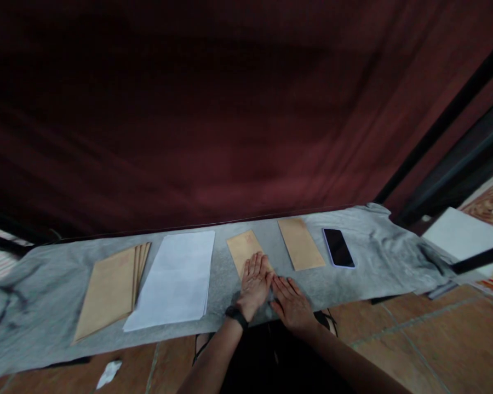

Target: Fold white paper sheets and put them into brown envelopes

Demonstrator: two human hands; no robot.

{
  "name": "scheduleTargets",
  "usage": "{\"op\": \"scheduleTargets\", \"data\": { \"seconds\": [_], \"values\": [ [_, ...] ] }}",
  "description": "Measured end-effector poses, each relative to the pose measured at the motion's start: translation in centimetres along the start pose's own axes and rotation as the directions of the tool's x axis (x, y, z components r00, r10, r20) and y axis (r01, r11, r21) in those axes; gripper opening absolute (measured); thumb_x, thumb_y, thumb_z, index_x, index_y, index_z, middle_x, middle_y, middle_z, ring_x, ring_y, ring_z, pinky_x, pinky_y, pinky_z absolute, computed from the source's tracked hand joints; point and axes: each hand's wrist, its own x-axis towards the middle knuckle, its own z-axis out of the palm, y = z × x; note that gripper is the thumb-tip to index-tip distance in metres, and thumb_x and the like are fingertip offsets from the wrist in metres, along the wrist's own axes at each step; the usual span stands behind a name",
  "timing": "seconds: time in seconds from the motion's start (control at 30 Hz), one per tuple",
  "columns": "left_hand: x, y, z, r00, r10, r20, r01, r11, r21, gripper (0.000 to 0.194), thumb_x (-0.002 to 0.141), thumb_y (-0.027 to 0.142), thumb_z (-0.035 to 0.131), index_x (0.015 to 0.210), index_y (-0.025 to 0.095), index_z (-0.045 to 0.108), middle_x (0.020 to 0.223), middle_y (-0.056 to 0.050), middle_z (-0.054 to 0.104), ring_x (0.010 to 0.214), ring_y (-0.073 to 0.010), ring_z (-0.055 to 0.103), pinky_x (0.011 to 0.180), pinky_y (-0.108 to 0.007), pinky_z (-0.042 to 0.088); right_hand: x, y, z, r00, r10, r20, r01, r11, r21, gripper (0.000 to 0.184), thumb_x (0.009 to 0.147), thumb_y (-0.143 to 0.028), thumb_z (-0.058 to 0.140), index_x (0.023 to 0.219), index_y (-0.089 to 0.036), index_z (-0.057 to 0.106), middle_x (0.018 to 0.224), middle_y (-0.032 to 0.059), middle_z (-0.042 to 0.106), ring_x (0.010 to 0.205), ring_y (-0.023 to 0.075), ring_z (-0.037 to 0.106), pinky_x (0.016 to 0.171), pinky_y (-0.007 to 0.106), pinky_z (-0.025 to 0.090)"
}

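Observation:
A brown envelope [243, 246] lies on the grey cloth in front of me. Flat on its lower part rests my left hand [254, 280], fingers stretched out, a dark band around the wrist. My right hand [291, 301] is beside it, palm down with the fingers extended, its tips at the envelope's lower right edge. Both hands partly cover the envelope. To the right, a second brown envelope [301, 244] lies by itself. Left of my hands is a stack of white paper sheets [175, 279], and further left a fanned pile of several brown envelopes [109, 287].
A phone [339, 248] with a dark screen lies right of the single envelope. Grey cloth [373, 241] covers the long narrow surface, backed by a dark red panel [230, 137]. A crumpled white tissue [109, 374] is on the tiled floor. Something white and flat [466, 232] stands at the right.

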Motion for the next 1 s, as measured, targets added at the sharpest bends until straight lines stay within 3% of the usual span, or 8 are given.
{"op": "scheduleTargets", "data": {
  "seconds": [0.3, 0.53, 0.7, 1.0],
  "values": [
    [4.9, -3.1, -0.1, 0.995, -0.101, 0.006, 0.101, 0.994, 0.036, 0.057, 0.1, 0.031, 0.029, 0.154, 0.011, 0.034, 0.161, -0.017, 0.035, 0.152, -0.0292, 0.024, 0.121, -0.06, 0.021, 0.3, -0.3, -0.8, 0.999, -0.024, -0.04, 0.024, 1.0, -0.019, 0.053, 0.101, -0.031, 0.048, 0.152, -0.017, 0.043, 0.154, 0.0065, 0.047, 0.14, 0.0227, 0.047, 0.122, 0.042, 0.03],
    [7.1, -4.1, -0.6, 0.967, -0.215, 0.139, 0.208, 0.976, 0.059, 0.06, 0.101, 0.039, 0.026, 0.157, 0.016, 0.03, 0.165, -0.011, 0.027, 0.154, -0.0276, 0.018, 0.124, -0.057, 0.013, 0.3, -0.2, -1.0, 0.994, -0.06, -0.09, 0.056, 0.997, -0.047, 0.053, 0.102, -0.028, 0.048, 0.153, -0.016, 0.039, 0.153, 0.0084, 0.049, 0.141, 0.0213, 0.045, 0.122, 0.042, 0.028],
    [6.7, -4.1, -0.7, 0.965, -0.202, 0.169, 0.197, 0.979, 0.046, 0.059, 0.102, 0.037, 0.023, 0.157, 0.018, 0.03, 0.165, -0.007, 0.027, 0.154, -0.0283, 0.019, 0.123, -0.058, 0.013, 0.3, -0.2, -0.8, 0.995, -0.055, -0.077, 0.052, 0.998, -0.046, 0.054, 0.102, -0.029, 0.049, 0.153, -0.016, 0.04, 0.155, 0.007, 0.046, 0.141, 0.0216, 0.045, 0.122, 0.042, 0.027],
    [3.1, -2.5, -1.4, 0.97, -0.109, 0.217, 0.106, 0.994, 0.024, 0.058, 0.103, 0.034, 0.021, 0.158, 0.017, 0.028, 0.164, -0.006, 0.029, 0.153, -0.0241, 0.021, 0.124, -0.05, 0.02, 0.2, -0.1, -0.2, 0.999, -0.012, -0.04, 0.011, 1.0, -0.011, 0.055, 0.1, -0.033, 0.05, 0.152, -0.017, 0.042, 0.154, 0.0084, 0.047, 0.139, 0.0244, 0.047, 0.121, 0.044, 0.028]
  ]
}}
